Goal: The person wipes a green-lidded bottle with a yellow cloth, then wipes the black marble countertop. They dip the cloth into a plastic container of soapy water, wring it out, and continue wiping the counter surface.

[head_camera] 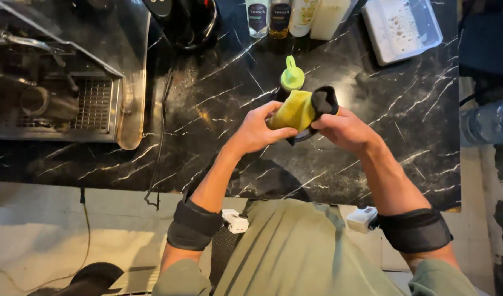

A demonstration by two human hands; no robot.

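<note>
Seeing both hands together above counter (372, 109) middle: left hand (258, 131) and right hand (344, 130) clamped on yellow cloth (295, 109) plus black item (325, 100). Green-capped bottle (291, 77) just behind. Bottle row (287, 16), white tray (402, 27) at far edge.

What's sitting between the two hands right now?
In the head view, a yellow cloth bunched against a black cup-shaped piece fills the gap between the left hand and right hand; both hands grip it.
</note>
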